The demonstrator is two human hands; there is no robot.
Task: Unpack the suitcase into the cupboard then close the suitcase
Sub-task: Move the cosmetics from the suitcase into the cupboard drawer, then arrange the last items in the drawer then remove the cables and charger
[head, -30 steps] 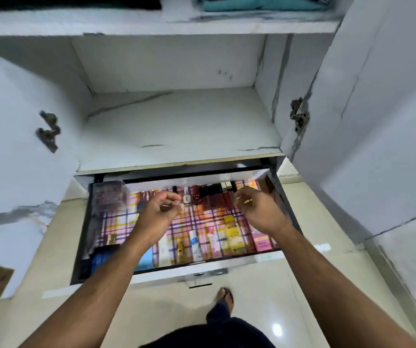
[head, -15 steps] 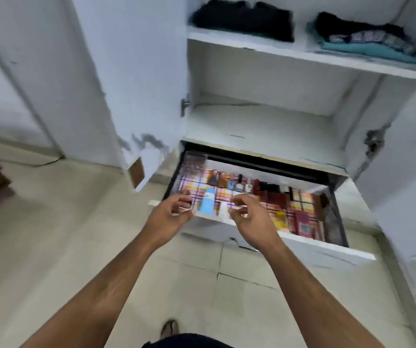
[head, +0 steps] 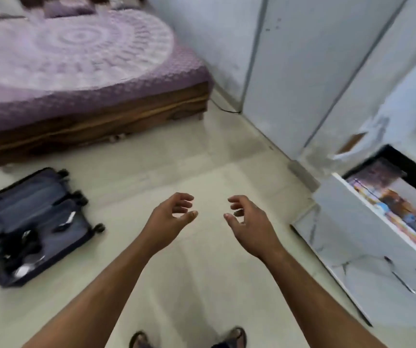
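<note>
The person has turned away from the cupboard (head: pixel 327 71): half a second ago both hands hung over the pulled-out drawer, and now the drawer (head: pixel 367 237) sits off at the right edge, still pulled out, its plaid lining and small bottles only a blur. The view has swung round to the bedroom floor (head: pixel 202 172), and the bed (head: pixel 76 84) with its purple patterned cover has come into sight at the upper left.

The left hand (head: pixel 170 217) and the right hand (head: pixel 248 222) are held out in front over bare tiles, near each other but apart, palms facing inward. The fingers of both are loosely curled and hold nothing.

The suitcase (head: pixel 33 222) lies open on the floor at the far left, just below the wooden side of the bed and well apart from the hands. Its two halves are spread flat, with the long axis running from lower left to upper right, and the wheels stick out along the right-hand edge. Dark items lie in the nearer half; they are too blurred to name.

The person's sandalled feet (head: pixel 229 339) show at the bottom edge.
</note>
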